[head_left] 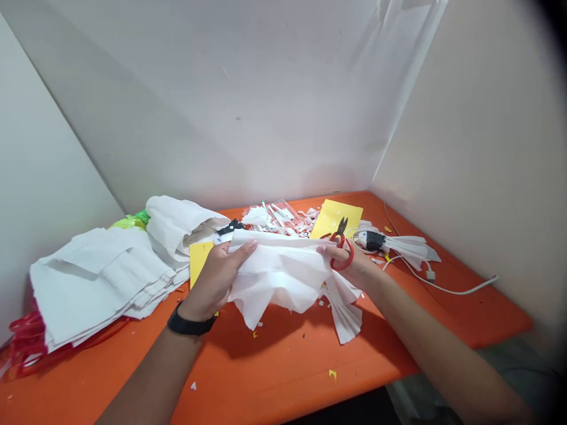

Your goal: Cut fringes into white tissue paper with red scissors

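Note:
A thin white paper sheet [279,265] is stretched between my hands above the table, its lower edge hanging in loose folds. My left hand [221,268] grips the sheet's left end, thumb on top. At the right end, my right hand [343,257] pinches it between thumb and fingers. Red-handled scissors [342,252] hang on that same hand's fingers, dark blades pointing up. Below the sheet's right side lies a pleated white paper fan [345,316], partly covered. Just behind my left hand shows a white and black piece [230,230], mostly hidden.
A stack of white sheets [97,277] and a white paper roll [181,221] lie left on the orange table [274,378]. Yellow paper [336,212], a clear tray [283,215] and scraps are behind. On the right are a white-and-black bird-like craft [372,240] and a white cable [465,291].

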Action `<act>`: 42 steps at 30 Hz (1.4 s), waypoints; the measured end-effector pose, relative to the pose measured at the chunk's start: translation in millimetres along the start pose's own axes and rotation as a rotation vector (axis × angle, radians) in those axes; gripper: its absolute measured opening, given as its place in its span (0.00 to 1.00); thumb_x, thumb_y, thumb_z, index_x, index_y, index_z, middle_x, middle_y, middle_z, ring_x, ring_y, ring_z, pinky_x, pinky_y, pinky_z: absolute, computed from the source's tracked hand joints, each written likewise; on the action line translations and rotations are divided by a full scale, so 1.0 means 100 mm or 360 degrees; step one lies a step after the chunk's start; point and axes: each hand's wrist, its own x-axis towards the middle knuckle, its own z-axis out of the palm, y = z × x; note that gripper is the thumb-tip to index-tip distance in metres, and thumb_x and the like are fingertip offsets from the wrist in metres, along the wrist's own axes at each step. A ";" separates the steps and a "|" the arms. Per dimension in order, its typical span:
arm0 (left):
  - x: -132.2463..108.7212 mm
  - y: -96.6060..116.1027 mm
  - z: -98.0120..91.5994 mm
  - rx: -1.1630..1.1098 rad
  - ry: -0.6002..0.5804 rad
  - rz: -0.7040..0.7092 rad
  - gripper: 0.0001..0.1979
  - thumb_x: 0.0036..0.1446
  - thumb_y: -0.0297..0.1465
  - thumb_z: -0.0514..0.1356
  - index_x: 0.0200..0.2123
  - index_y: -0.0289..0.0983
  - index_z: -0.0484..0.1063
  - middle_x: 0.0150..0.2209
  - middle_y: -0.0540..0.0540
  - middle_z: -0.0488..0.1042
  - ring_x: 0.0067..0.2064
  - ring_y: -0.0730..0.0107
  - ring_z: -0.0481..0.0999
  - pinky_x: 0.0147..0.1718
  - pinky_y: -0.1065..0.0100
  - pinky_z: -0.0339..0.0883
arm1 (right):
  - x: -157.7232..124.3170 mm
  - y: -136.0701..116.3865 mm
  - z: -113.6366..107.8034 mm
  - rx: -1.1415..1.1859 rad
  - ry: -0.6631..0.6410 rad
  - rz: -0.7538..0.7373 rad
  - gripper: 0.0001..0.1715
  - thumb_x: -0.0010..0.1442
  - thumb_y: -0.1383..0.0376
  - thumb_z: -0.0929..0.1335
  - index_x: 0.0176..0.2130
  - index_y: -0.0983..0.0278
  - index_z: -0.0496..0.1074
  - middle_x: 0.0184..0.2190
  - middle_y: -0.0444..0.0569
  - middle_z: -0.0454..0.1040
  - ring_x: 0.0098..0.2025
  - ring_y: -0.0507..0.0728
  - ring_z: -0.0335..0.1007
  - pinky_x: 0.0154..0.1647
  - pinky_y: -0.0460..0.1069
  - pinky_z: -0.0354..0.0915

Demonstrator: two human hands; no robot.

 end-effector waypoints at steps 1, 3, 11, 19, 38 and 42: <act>0.01 0.00 0.03 -0.0090 0.0089 -0.0006 0.18 0.51 0.41 0.72 0.42 0.37 0.79 0.37 0.46 0.83 0.33 0.63 0.80 0.31 0.67 0.74 | 0.02 0.02 0.03 0.0074 0.0056 -0.0003 0.15 0.53 0.56 0.76 0.33 0.64 0.74 0.30 0.46 0.75 0.32 0.54 0.68 0.34 0.48 0.64; 0.05 -0.02 0.06 -0.0191 0.0231 -0.0002 0.21 0.47 0.40 0.74 0.42 0.36 0.78 0.37 0.45 0.83 0.34 0.63 0.80 0.31 0.68 0.74 | 0.04 0.06 0.07 0.0176 0.0117 -0.0010 0.16 0.51 0.56 0.78 0.34 0.63 0.76 0.32 0.46 0.77 0.34 0.55 0.70 0.38 0.49 0.66; 0.14 -0.10 -0.02 -0.0119 0.0180 -0.0021 0.23 0.46 0.42 0.75 0.41 0.35 0.79 0.35 0.45 0.83 0.32 0.63 0.80 0.28 0.69 0.72 | 0.02 0.05 0.09 0.0037 0.0156 -0.0082 0.18 0.51 0.55 0.77 0.37 0.64 0.77 0.36 0.50 0.80 0.40 0.60 0.74 0.46 0.53 0.68; 0.19 -0.15 -0.09 -0.0158 0.0064 -0.0060 0.23 0.49 0.43 0.72 0.44 0.35 0.80 0.34 0.44 0.82 0.30 0.65 0.78 0.27 0.69 0.71 | 0.01 0.00 0.03 -0.0251 0.0308 -0.0206 0.19 0.52 0.53 0.76 0.27 0.65 0.73 0.28 0.45 0.75 0.34 0.56 0.69 0.41 0.51 0.65; 0.17 -0.07 -0.27 0.0018 -0.0188 0.0247 0.04 0.51 0.28 0.61 0.25 0.39 0.74 0.31 0.50 0.70 0.29 0.72 0.66 0.25 0.73 0.58 | 0.04 0.03 -0.33 -0.0661 0.0126 -0.0570 0.18 0.53 0.52 0.75 0.38 0.63 0.82 0.38 0.52 0.78 0.41 0.62 0.73 0.43 0.53 0.67; 0.17 -0.05 -0.26 0.0104 -0.0168 0.0291 0.11 0.55 0.36 0.59 0.25 0.38 0.77 0.32 0.46 0.73 0.31 0.67 0.67 0.26 0.70 0.60 | 0.00 -0.04 -0.33 -0.0856 0.0028 -0.0608 0.14 0.59 0.57 0.71 0.40 0.63 0.82 0.39 0.52 0.77 0.43 0.62 0.73 0.44 0.54 0.66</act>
